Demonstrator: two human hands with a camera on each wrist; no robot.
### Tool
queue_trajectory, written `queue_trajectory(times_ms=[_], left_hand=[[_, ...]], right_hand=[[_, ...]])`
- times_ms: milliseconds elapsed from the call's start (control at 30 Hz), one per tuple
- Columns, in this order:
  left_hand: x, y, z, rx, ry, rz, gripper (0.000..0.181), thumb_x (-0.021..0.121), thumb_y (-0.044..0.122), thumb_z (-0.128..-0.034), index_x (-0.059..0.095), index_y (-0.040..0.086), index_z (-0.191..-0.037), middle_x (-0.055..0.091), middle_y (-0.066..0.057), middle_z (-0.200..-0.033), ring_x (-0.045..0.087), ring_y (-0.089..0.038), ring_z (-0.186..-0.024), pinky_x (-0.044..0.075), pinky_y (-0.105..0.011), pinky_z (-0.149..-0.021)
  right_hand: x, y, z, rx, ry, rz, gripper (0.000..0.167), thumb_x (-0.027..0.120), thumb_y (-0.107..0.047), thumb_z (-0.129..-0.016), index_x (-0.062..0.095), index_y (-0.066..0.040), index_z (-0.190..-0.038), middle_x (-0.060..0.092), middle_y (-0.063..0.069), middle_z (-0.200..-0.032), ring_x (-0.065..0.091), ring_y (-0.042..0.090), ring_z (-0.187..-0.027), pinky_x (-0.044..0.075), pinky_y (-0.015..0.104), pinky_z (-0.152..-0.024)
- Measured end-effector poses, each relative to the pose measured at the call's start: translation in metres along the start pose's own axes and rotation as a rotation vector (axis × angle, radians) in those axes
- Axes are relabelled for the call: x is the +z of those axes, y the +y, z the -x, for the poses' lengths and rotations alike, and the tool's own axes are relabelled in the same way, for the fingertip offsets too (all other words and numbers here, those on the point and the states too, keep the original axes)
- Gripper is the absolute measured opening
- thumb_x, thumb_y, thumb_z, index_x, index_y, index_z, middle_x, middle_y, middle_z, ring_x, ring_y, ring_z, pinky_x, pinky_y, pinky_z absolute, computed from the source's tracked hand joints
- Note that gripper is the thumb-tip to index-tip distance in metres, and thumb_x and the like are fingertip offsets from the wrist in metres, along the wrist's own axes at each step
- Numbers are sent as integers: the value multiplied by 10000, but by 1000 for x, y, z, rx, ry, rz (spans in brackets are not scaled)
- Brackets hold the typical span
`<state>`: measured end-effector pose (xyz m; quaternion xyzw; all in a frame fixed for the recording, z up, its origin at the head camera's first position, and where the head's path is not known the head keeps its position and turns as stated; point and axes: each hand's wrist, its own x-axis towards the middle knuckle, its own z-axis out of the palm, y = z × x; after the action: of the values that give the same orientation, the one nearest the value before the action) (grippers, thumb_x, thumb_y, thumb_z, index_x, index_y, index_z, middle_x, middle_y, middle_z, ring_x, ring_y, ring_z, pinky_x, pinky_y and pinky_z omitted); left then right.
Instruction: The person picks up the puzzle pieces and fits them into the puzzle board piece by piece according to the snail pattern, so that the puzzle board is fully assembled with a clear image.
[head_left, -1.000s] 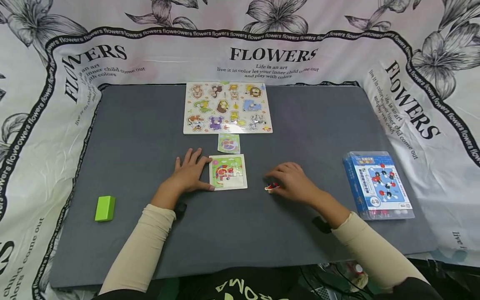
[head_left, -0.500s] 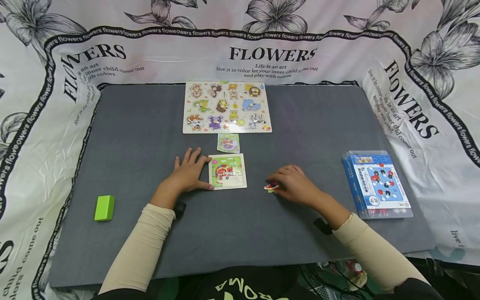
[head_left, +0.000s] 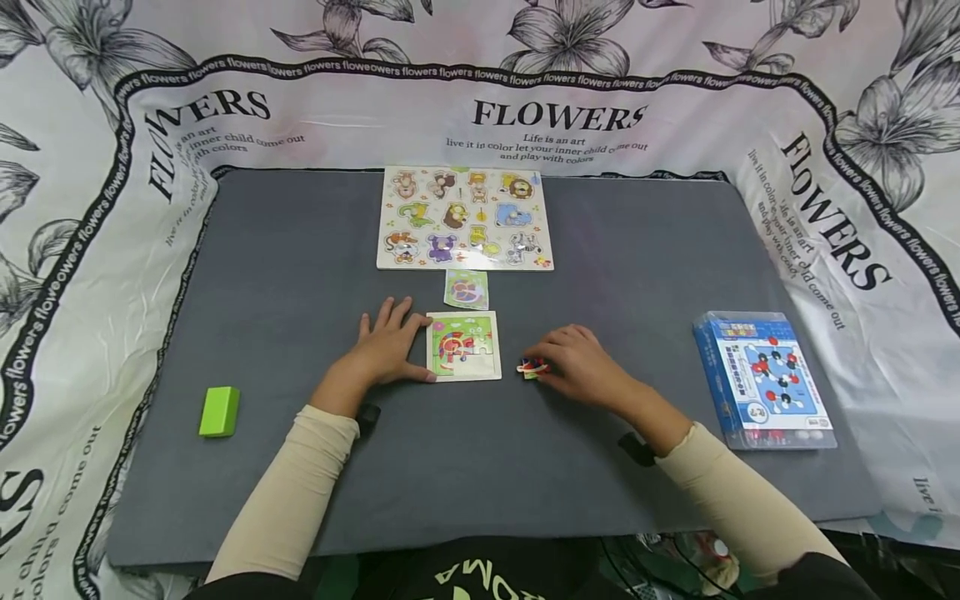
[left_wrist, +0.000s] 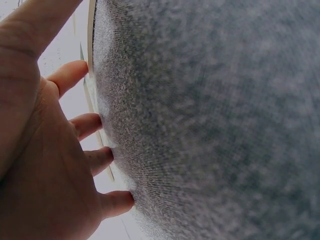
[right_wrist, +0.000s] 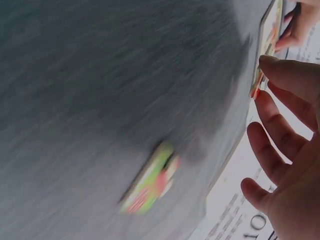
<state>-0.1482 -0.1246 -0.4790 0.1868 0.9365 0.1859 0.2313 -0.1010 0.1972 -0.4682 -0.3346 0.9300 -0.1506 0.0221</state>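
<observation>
A small square jigsaw board lies on the grey cloth, part of its picture filled with pieces and its lower right showing pale. My left hand is spread on the cloth, thumb and index finger touching the board's left edge. In the left wrist view, its fingers reach down to the cloth. To the right of the board, my right hand pinches a red-and-white jigsaw piece between thumb and fingertips. Another jigsaw piece, green and red and blurred, shows below that hand in the right wrist view.
A small picture card lies just beyond the board, below a larger animal puzzle. A blue molecule-model box stands at the right, a green block at the left. Flower-printed cloth surrounds the grey one.
My right hand has moved a little left toward the board with the jigsaw piece. My left hand stays at the board's edge. The head view has shifted slightly.
</observation>
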Motion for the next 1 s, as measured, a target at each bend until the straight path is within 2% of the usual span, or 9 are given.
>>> queue_trajectory(times_ms=[267, 433, 700, 1000], left_hand=[[7, 12, -11, 28, -13, -14, 919, 793, 528, -746, 352, 215, -1489, 36, -136, -1629, -62, -376, -1490, 17, -682, -1123], [9, 15, -15, 31, -12, -23, 915, 782, 545, -749, 349, 227, -1490, 38, -127, -1630, -60, -367, -1492, 26, -677, -1127], [5, 7, -8, -9, -10, -35, 927, 781, 548, -744, 339, 229, -1494, 32, -128, -1630, -67, -366, -1492, 30, -680, -1125], [3, -2, -3, -17, -2, -30, 922, 774, 563, -743, 346, 231, -1489, 38, -131, -1629, -64, -367, -1492, 31, -680, -1125]], right_hand=[[13, -20, -24, -62, 25, 21, 273, 796, -177, -815, 731, -164, -1080, 678, 7, -1026, 579, 245, -1031, 371, 493, -989], [23, -30, -38, -84, 32, 52, 224, 783, -180, -826, 744, -187, -1046, 679, 7, -1019, 581, 248, -1040, 371, 511, -995], [33, -43, -60, -122, 11, 108, 214, 755, -217, -857, 747, -218, -1071, 684, 4, -1058, 584, 233, -1042, 375, 495, -1006], [40, -50, -70, -130, 3, 120, 232, 737, -232, -877, 748, -232, -1109, 674, -6, -1069, 572, 221, -1058, 378, 463, -990]])
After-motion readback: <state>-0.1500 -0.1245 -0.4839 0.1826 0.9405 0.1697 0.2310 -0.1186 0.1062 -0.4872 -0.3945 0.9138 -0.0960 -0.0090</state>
